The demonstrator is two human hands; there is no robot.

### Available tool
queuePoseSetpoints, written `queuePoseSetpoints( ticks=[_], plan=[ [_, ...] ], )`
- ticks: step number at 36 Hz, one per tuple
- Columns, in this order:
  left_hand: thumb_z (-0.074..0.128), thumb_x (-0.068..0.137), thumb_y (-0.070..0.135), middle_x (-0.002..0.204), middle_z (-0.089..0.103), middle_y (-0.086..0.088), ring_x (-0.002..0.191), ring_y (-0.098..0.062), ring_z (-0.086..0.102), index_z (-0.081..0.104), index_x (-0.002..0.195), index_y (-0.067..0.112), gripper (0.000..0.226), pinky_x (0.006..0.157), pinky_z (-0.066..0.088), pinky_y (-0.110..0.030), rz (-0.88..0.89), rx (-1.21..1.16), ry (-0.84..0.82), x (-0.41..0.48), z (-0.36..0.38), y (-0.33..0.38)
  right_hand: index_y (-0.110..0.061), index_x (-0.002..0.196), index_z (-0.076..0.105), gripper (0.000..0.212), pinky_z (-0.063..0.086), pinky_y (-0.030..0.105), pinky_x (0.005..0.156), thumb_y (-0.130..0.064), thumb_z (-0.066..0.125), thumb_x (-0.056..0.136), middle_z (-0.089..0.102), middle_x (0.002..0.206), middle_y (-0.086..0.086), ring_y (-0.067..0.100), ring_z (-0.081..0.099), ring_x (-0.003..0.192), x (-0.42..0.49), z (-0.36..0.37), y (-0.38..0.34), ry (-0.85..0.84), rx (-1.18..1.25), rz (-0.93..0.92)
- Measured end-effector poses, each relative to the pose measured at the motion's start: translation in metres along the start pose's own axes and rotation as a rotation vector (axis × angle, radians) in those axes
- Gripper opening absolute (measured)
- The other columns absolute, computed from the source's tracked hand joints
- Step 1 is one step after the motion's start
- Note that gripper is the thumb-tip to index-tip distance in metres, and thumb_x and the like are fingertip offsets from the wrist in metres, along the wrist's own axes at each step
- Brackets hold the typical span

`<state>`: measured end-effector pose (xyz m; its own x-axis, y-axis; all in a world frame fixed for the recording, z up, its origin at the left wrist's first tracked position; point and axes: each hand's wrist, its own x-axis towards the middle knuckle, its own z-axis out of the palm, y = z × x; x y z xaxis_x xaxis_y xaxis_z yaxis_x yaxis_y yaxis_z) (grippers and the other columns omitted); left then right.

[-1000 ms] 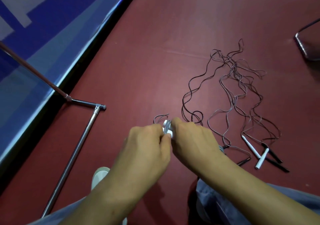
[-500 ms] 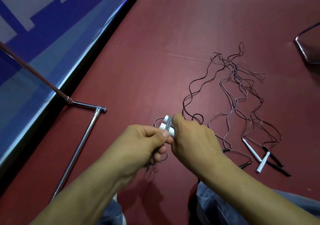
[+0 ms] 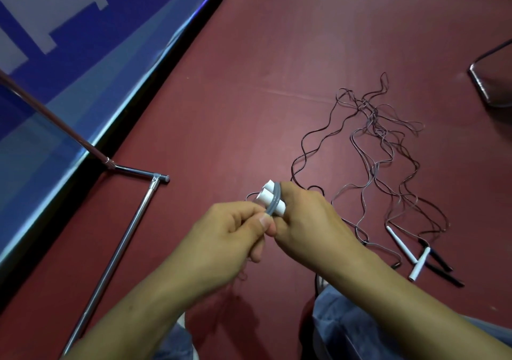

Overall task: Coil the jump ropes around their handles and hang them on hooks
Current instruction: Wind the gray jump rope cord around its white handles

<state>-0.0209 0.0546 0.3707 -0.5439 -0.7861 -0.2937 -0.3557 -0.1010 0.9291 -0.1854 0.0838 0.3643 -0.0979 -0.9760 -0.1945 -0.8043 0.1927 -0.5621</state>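
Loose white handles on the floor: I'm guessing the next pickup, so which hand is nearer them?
Right. The right hand is left of the loose white handles; the left hand lies farther left, beyond the right hand.

The smooth floor [image 3: 249, 82] is plain dark red. Far left, a glossy banner [image 3: 69, 40] is deep blue with pale grey blocks. The metal rack tube [image 3: 116, 248] is silver. A grey cord [image 3: 273, 203] bands two white plastic handles [image 3: 270, 197]. On the right, thin loose cords [image 3: 374, 143] are dark brown and grey, ending in slim white handles [image 3: 401, 244] and slim black handles [image 3: 440, 262].
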Motion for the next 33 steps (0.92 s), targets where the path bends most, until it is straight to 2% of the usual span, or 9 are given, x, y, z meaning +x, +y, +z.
queuePoseSetpoints(
  ticks=[3,5,7,12,17,23,27,30,33],
  plan=[
    [0.056,0.104,0.02,0.06,0.061,-0.004,0.057,-0.015,0.047,0.074,0.085,0.015,0.027,0.055,0.038,-0.021,-0.018,-0.162,-0.044,0.0,-0.005,0.0,-0.029,0.096,0.053,0.029,0.055,0.043,0.067,-0.05,0.052,0.075,0.064,0.083,-0.006,0.021,0.061,0.077,0.0,-0.002,-0.001,-0.014,0.049,0.046],
    [0.058,0.103,0.015,0.062,0.062,-0.006,0.059,-0.012,0.051,0.076,0.086,0.012,0.025,0.056,0.04,-0.018,-0.015,-0.189,-0.061,0.002,-0.009,0.0,-0.03,0.093,0.056,0.018,0.055,0.04,0.062,-0.041,0.054,0.079,0.064,0.079,-0.007,0.015,0.06,0.07,0.0,-0.004,-0.002,-0.025,0.107,0.065],
    [0.064,0.096,0.025,0.065,0.065,-0.007,0.064,-0.016,0.051,0.077,0.087,0.014,0.02,0.058,0.04,-0.021,-0.009,-0.181,-0.098,0.005,-0.014,0.001,-0.029,0.086,0.058,0.003,0.048,0.032,0.05,-0.028,0.056,0.085,0.063,0.068,-0.01,0.007,0.054,0.055,0.0,-0.005,-0.002,-0.031,0.184,0.07],
    [0.064,0.085,0.038,0.067,0.069,-0.005,0.066,-0.017,0.05,0.076,0.081,0.025,0.018,0.066,0.04,-0.031,0.012,-0.085,-0.13,0.01,-0.027,0.002,-0.023,0.072,0.058,0.023,0.032,0.023,0.043,-0.014,0.056,0.093,0.048,0.05,-0.012,0.004,0.035,0.043,-0.002,-0.014,-0.01,-0.102,0.352,0.009],
    [0.069,0.082,0.034,0.064,0.066,-0.007,0.065,-0.018,0.053,0.073,0.072,0.02,0.018,0.066,0.042,-0.028,0.014,-0.116,-0.135,0.011,-0.034,0.006,-0.013,0.076,0.058,0.023,0.025,0.022,0.042,-0.017,0.059,0.098,0.036,0.049,-0.004,0.013,0.027,0.041,-0.006,-0.02,-0.017,-0.267,0.691,0.126],
    [0.074,0.08,0.033,0.067,0.058,-0.014,0.062,-0.018,0.047,0.069,0.063,0.016,0.024,0.062,0.038,-0.029,0.014,-0.225,-0.196,0.011,-0.04,0.014,-0.025,0.053,0.06,0.04,0.013,0.025,0.049,-0.023,0.063,0.092,0.023,0.057,0.001,0.012,0.018,0.047,-0.012,-0.028,-0.028,-0.485,0.956,0.142],
    [0.07,0.083,0.03,0.067,0.059,-0.007,0.064,-0.016,0.045,0.068,0.066,0.015,0.023,0.06,0.039,-0.022,0.047,-0.228,-0.18,0.009,-0.045,0.015,-0.026,0.057,0.052,0.029,0.017,0.02,0.046,-0.023,0.061,0.084,0.019,0.056,0.0,0.011,0.014,0.049,-0.014,-0.032,-0.029,-0.584,1.141,0.19],
    [0.068,0.084,0.027,0.062,0.059,0.003,0.061,-0.012,0.045,0.07,0.064,0.022,0.021,0.059,0.04,-0.019,0.078,-0.244,-0.175,0.007,-0.049,0.014,-0.022,0.067,0.038,0.034,0.023,0.014,0.041,-0.023,0.067,0.084,0.021,0.054,-0.003,0.008,0.016,0.043,-0.012,-0.036,-0.024,-0.673,1.327,0.203],
    [0.071,0.083,0.026,0.065,0.055,-0.005,0.064,-0.016,0.045,0.074,0.068,0.021,0.016,0.06,0.039,-0.022,0.121,-0.249,-0.158,0.006,-0.051,0.01,-0.022,0.069,0.043,0.03,0.027,0.012,0.04,-0.023,0.07,0.083,0.026,0.052,-0.006,0.004,0.022,0.039,-0.012,-0.035,-0.019,-0.775,1.423,0.173]
  ],
)
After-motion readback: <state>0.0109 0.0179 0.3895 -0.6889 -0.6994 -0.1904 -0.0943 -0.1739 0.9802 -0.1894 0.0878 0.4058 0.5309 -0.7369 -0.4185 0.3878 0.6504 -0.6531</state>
